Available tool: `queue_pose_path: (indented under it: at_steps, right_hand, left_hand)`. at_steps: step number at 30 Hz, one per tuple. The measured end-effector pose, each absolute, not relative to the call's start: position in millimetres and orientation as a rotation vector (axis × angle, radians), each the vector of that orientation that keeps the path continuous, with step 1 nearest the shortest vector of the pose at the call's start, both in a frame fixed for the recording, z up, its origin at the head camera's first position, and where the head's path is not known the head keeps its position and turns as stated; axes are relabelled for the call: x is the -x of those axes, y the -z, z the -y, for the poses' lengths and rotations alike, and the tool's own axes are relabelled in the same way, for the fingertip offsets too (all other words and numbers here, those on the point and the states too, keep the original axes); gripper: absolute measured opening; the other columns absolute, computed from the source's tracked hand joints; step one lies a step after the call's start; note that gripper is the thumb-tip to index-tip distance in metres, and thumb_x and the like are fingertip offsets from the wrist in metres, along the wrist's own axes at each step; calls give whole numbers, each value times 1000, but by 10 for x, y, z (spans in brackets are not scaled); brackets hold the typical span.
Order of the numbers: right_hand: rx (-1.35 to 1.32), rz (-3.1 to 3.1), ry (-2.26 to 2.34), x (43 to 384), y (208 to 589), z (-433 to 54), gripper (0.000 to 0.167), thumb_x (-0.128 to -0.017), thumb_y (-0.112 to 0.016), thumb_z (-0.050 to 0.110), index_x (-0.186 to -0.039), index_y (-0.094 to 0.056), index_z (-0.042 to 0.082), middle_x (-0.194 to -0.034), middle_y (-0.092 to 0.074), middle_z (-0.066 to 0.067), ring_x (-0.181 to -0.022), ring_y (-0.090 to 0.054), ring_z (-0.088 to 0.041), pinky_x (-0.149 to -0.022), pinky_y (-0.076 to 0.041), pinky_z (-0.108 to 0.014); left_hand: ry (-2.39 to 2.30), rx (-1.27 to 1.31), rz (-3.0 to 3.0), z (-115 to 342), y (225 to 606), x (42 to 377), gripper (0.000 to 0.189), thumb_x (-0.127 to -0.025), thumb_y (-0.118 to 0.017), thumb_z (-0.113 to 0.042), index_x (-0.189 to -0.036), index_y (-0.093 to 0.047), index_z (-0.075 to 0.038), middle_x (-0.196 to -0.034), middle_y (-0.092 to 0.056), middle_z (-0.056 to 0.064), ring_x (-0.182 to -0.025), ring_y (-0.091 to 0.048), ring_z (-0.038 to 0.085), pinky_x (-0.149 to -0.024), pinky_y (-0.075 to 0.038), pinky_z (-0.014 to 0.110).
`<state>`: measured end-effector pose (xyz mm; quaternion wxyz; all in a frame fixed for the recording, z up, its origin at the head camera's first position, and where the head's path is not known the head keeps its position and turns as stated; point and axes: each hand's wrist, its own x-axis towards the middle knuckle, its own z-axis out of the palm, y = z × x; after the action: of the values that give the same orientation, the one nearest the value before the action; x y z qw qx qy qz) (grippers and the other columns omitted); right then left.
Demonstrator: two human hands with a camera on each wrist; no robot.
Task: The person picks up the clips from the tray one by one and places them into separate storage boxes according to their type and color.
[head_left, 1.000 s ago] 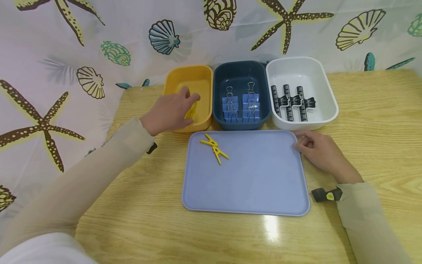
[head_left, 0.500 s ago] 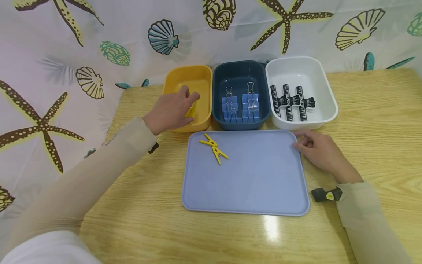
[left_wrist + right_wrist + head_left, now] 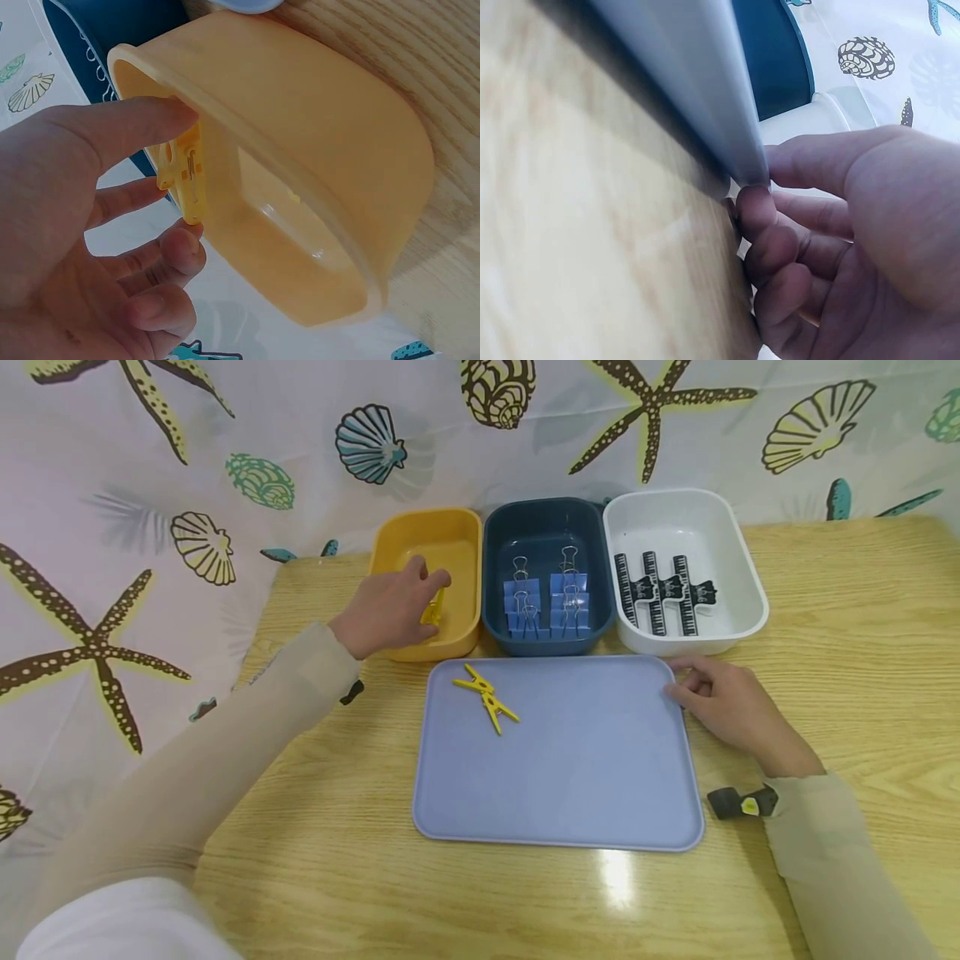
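My left hand (image 3: 386, 610) is inside the yellow bin (image 3: 465, 539) at the back left. Between its thumb and fingers it pinches a yellow clothespin (image 3: 193, 176), seen best in the left wrist view. Two more yellow clothespins, one (image 3: 477, 681) touching the other (image 3: 495, 708), lie on the upper left of the blue-grey tray (image 3: 585, 760). With thumb and index finger, my right hand (image 3: 720, 697) grips the tray's rim near its back right corner. In the right wrist view the rim (image 3: 727, 112) sits between these fingertips, and the remaining fingers curl beneath.
A dark blue bin (image 3: 547, 518) with several blue binder clips (image 3: 570, 602) stands beside the yellow one. Right of it, a white bin (image 3: 738, 585) holds three black-and-white clips (image 3: 672, 589) with a piano-key pattern. A shell-patterned cloth (image 3: 300, 410) hangs behind the wooden table (image 3: 322, 860).
My left forearm has shifted slightly to the right, while the left hand stays in the yellow bin with the clothespin. The right hand and the tray keep their places.
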<state>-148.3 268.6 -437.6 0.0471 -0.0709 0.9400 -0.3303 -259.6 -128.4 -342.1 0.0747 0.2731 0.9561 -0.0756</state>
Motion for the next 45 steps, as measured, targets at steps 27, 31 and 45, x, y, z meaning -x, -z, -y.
queue_pose_path:
  at_steps: [27,31,45]
  right_hand:
    - [203,-2862,1017,1481,4382,-2695,34,-92,-64,24,-120,-62,5,-84,-70,-8,-64,-52,-4,-61,-40,-22]
    - [205,-2857,1025,1481,4386,-2695,34,-93,-63,24,-120,-62,5,-84,-70,-8,-64,-52,-4,-61,-41,-22]
    - [207,-2857,1022,1482,4387,-2695,34,-93,-63,24,-120,-62,5,-84,-70,-8,-64,-52,-4,-61,-40,-22]
  left_hand:
    - [124,-722,-2776,1292,3616,2769,59,-84,-71,-32,-135,-46,-17,-116,-49,13,-77,-54,26,-67,-46,32]
    - [129,-700,-2762,1293,3622,2785,59,-84,-71,-32,-135,-46,-17,-116,-49,13,-80,-54,26,-70,-46,33]
    - [134,-690,-2726,1303,3694,2851,58,-84,-73,-31,-134,-47,-17,-114,-50,12,-88,-53,28,-76,-47,35]
